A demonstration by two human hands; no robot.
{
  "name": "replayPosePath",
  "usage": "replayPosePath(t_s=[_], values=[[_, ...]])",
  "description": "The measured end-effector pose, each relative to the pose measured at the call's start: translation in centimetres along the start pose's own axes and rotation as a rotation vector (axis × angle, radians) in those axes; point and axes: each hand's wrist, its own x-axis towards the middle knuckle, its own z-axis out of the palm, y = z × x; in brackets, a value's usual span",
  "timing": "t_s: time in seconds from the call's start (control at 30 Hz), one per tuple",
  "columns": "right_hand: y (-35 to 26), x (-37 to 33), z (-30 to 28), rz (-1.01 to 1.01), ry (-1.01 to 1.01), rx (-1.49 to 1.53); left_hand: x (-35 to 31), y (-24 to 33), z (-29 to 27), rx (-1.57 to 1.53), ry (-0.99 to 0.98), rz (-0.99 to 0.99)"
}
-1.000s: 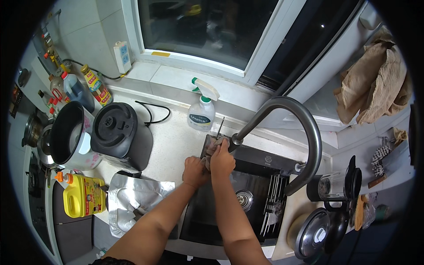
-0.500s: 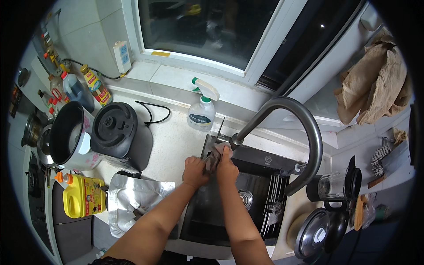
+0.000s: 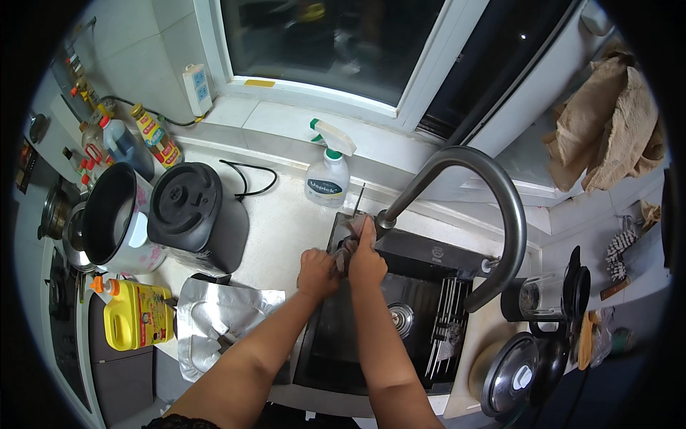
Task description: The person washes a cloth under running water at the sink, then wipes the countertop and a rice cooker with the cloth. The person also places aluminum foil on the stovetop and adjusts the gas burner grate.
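Note:
A crumpled grey-brown cloth (image 3: 346, 252) is bunched at the back left corner of the black sink (image 3: 371, 336). My right hand (image 3: 367, 263) presses it against the rim near the faucet base, index finger stretched forward and the other fingers curled. Close beside it, my left hand (image 3: 318, 274) is closed around the lower left part of the cloth, over the sink's left edge. The fingertips of both hands are partly hidden by the cloth. The grey curved faucet (image 3: 504, 207) arches over the sink to the right of my hands.
A spray bottle (image 3: 328, 179) stands behind the sink. To the left are a black lidded container (image 3: 207, 222), a pot (image 3: 107, 214), a yellow jug (image 3: 136, 314) and foil sheeting (image 3: 221, 322). A rack (image 3: 446, 322) sits in the sink; a lidded pot (image 3: 504, 375) stands at right.
My right hand and the cloth have shifted slightly toward the back along the sink rim. The left hand stays closed beside it. The view has moved a little.

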Motion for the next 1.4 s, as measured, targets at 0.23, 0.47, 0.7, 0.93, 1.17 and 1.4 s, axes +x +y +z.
replayPosePath(t_s=[0.23,0.47,0.7,0.93,1.17,1.4], values=[[6.5,-0.2,5.4,-0.335,0.665,0.102,0.3,0.3,-0.4,-0.005,0.004,0.008],[4.0,-1.0,1.5,-0.146,0.802,0.76,0.2,0.5,-1.3,-0.029,-0.057,0.018],[0.9,3.6,-2.7,-0.085,0.808,0.629,-0.2,0.0,-0.8,-0.028,-0.121,0.007],[5.3,4.5,-4.0,-0.23,0.385,0.905,-0.1,0.2,-1.1,-0.014,-0.095,0.015],[3.4,5.8,-5.8,-0.29,0.438,0.5,0.2,0.5,-0.9,-0.027,-0.088,0.027],[8.3,7.2,-4.9,-0.519,0.146,1.008,0.2,0.5,-0.8,-0.017,-0.094,0.03]])
